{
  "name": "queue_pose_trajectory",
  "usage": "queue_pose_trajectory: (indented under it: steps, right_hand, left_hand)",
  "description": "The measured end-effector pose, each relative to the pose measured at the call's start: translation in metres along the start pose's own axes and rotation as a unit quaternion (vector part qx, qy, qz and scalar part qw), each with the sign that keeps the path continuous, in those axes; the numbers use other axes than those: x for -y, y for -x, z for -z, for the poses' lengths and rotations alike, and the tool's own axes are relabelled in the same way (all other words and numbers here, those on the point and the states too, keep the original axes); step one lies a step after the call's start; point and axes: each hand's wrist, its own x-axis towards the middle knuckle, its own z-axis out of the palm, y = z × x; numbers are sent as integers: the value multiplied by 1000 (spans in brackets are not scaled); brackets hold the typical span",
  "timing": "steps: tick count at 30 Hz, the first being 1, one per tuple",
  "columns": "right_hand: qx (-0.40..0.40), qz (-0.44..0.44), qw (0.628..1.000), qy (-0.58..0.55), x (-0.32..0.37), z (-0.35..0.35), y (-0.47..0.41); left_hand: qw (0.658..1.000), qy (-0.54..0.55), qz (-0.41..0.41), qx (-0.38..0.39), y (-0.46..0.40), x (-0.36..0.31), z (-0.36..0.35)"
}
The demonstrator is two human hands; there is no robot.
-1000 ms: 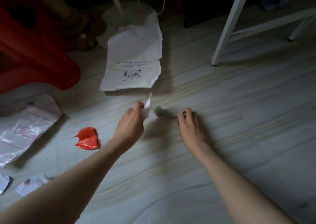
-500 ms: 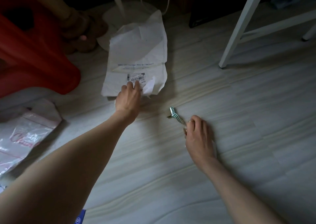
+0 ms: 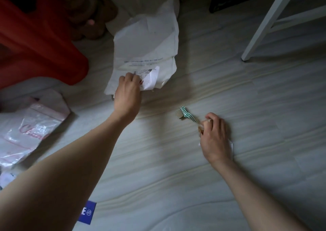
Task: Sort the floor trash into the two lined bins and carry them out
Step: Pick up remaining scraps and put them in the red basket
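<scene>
Left hand [image 3: 127, 93] at near edge of white mailer bag [image 3: 146, 49] on floor [image 3: 247, 107], pinching small white paper scrap [image 3: 150, 79] (grip on bag itself unclear). Right hand [image 3: 214, 137] curled round green-striped wrapper [image 3: 187, 114], low over floor. Clear plastic bag [image 3: 30, 126] far left, near red bin [image 3: 35, 36]
</scene>
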Motion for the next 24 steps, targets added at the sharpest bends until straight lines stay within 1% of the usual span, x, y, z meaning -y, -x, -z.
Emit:
queue_pose_trajectory:
  steps: [3,5,7,9,11,13,16,19,24]
  right_hand:
    - [40,-5,999,14,1,6,-3]
    - [83,15,995,50,5,15,-8]
    - [119,45,988,92,11,25,-13]
    - [166,60,979,106,14,35,-18]
    - [234,54,965,102,25,52,-21]
    - [291,34,954,56,39,64,-21]
    - [278,-19,958,-63,73,87,-28]
    - [218,-41,965,-141,111,105,-28]
    - [197,6,954,-225,194,137,-12]
  left_hand:
    - [999,28,27,-28,27,14,18]
    - [998,38,41,-42,46,21,35]
    - [998,30,19,-46,64,27,54]
    - [999,19,-10,-39,81,32,74]
    - [999,10,-9,-39,98,36,95]
    - [999,10,5,-40,109,38,108]
    - [999,18,24,-44,122,46,118]
    - [996,41,19,-73,140,60,127]
    - [984,68,54,-157,189,105,185]
